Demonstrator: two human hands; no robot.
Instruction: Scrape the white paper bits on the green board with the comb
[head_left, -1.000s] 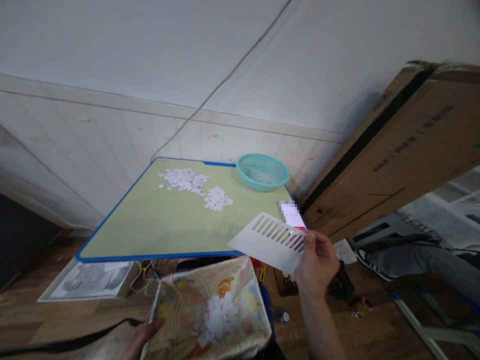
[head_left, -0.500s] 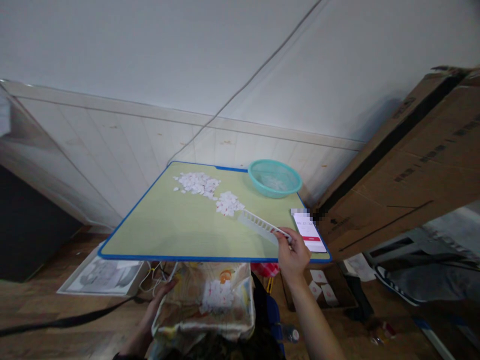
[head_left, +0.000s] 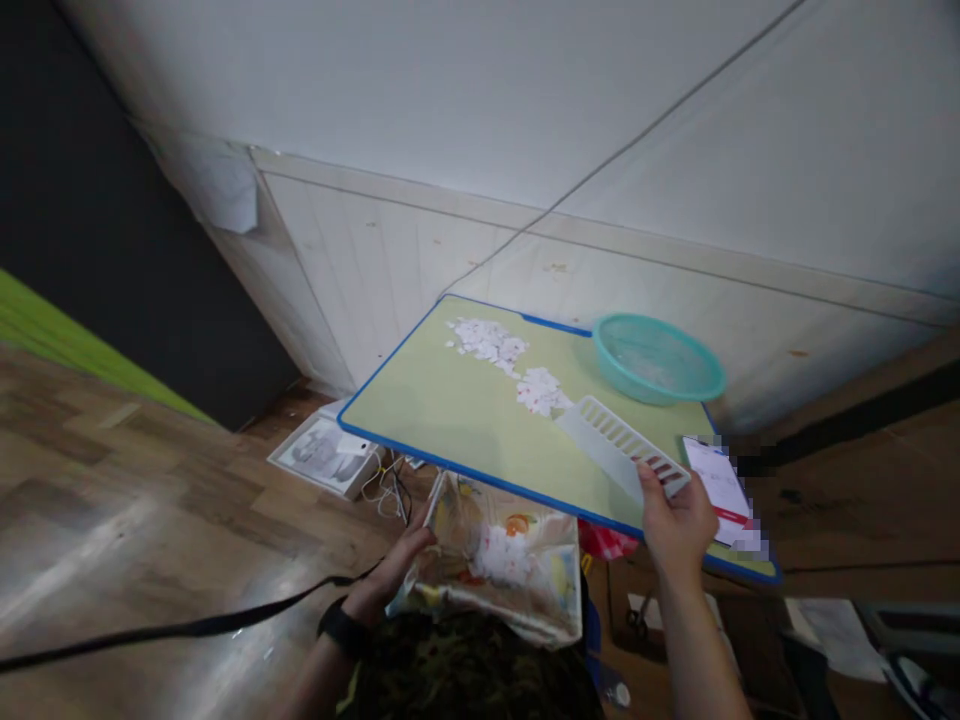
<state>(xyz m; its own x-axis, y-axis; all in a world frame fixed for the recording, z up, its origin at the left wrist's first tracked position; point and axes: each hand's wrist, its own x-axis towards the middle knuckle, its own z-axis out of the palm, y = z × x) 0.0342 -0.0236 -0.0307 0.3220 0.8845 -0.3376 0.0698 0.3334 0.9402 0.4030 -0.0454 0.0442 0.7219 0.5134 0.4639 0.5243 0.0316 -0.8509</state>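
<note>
My right hand [head_left: 677, 518] grips the near end of a white plastic slotted tray [head_left: 611, 440], held tilted above the right part of a pale green board-topped table [head_left: 442, 400] with a blue edge. Its far end comes close to a small pile of white paper-like pieces [head_left: 540, 390]. A larger pile of such pieces [head_left: 489, 340] lies farther back to the left. Below the front edge, my left hand [head_left: 405, 557] holds the left rim of a box lined with fruit-patterned plastic [head_left: 551, 610]. More white pieces [head_left: 504, 555] lie inside it.
A turquoise mesh basket [head_left: 660, 360] stands at the table's back right, with a phone [head_left: 718, 485] nearer me. An open white box [head_left: 326, 455] and cables [head_left: 388, 490] lie on the floor at left. A dark strap [head_left: 195, 628] crosses the lower left. Cardboard [head_left: 862, 480] stands at right.
My view has swung left, so the table appears farther right and rotated. In my right hand the slotted tray has turned, showing more of its slotted face. My left hand stays at the lined box.
</note>
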